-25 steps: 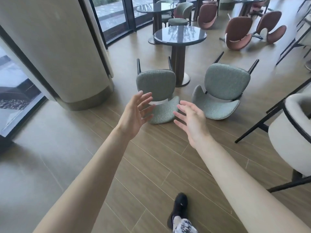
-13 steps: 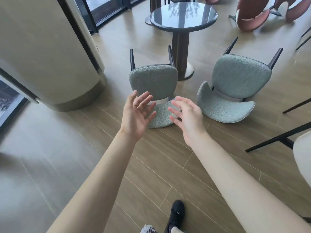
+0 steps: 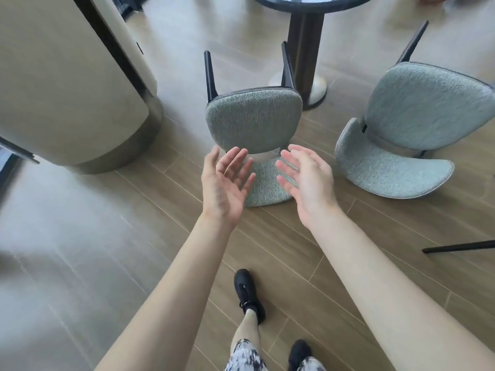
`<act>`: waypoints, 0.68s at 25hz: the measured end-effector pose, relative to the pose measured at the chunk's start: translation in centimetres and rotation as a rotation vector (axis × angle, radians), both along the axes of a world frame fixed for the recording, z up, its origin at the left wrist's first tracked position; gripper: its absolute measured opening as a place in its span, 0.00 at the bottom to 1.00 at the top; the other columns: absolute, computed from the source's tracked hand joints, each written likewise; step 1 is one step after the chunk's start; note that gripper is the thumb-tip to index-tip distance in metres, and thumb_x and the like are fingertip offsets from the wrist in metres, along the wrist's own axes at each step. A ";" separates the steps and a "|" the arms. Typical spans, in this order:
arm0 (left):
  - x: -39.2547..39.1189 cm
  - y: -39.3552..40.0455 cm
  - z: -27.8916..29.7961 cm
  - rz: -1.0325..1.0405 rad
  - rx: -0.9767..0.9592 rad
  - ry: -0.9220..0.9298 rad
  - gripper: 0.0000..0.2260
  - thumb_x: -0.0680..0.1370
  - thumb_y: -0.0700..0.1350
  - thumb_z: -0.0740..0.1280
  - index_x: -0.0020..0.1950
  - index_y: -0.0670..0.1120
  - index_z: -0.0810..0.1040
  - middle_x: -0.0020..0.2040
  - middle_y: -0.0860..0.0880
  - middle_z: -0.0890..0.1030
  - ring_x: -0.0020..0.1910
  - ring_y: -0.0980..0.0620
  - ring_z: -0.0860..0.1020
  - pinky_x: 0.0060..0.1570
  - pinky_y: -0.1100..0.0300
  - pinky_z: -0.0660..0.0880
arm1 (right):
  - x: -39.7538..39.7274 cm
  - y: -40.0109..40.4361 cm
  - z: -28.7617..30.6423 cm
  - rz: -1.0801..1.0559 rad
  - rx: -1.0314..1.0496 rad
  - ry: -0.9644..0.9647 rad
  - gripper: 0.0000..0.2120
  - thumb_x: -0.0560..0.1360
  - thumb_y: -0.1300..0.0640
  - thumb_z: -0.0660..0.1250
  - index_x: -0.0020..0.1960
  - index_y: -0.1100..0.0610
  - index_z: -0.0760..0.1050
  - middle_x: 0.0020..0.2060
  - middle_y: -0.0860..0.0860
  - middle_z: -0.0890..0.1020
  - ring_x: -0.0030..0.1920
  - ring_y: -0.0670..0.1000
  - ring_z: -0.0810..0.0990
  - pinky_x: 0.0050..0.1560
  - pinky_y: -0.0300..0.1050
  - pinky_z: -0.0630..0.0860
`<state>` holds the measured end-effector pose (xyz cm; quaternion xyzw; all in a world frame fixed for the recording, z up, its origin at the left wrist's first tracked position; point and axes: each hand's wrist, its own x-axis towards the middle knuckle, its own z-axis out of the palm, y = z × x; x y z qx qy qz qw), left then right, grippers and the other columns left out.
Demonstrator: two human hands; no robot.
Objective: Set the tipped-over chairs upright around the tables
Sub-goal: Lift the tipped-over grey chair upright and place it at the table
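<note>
A green upholstered chair point(image 3: 254, 119) lies tipped on its back on the wooden floor, seat facing me and black legs pointing away toward the round table point(image 3: 305, 46). A second green chair point(image 3: 417, 124) lies tipped over to its right. My left hand point(image 3: 225, 183) and my right hand point(image 3: 308, 178) reach out side by side with fingers spread, palms facing each other, just in front of the nearer chair's backrest. Neither hand touches the chair.
A large cream column point(image 3: 72, 84) with a dark base stands at the left. A black chair leg point(image 3: 460, 246) juts in from the right edge. My feet in black shoes point(image 3: 247, 293) stand on the floor below.
I have stepped closer to the nearer green chair. Both hands have moved forward toward its backrest and stay open.
</note>
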<state>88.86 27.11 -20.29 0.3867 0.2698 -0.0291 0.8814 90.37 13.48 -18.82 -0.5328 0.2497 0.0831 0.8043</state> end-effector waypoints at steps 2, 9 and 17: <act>3.8 0.8 -2.2 -0.017 -0.016 0.010 0.20 0.79 0.59 0.62 0.60 0.46 0.79 0.63 0.47 0.83 0.61 0.49 0.81 0.64 0.52 0.74 | 3.7 1.1 -2.0 -0.043 0.009 0.012 0.08 0.79 0.58 0.63 0.55 0.53 0.79 0.52 0.50 0.85 0.52 0.48 0.85 0.52 0.47 0.79; 13.6 2.0 -16.4 0.044 -0.151 0.081 0.21 0.78 0.61 0.62 0.57 0.46 0.79 0.61 0.47 0.84 0.63 0.47 0.81 0.60 0.52 0.76 | 13.9 3.3 -15.0 -0.066 0.052 0.098 0.06 0.80 0.56 0.63 0.52 0.52 0.79 0.52 0.50 0.85 0.52 0.47 0.85 0.54 0.46 0.79; 16.1 -0.1 -39.4 0.183 -0.289 0.198 0.23 0.75 0.64 0.64 0.57 0.46 0.80 0.61 0.45 0.83 0.58 0.46 0.83 0.59 0.51 0.76 | 15.7 4.0 -37.8 -0.033 0.102 0.259 0.05 0.78 0.57 0.67 0.53 0.53 0.78 0.52 0.51 0.85 0.54 0.49 0.84 0.55 0.46 0.80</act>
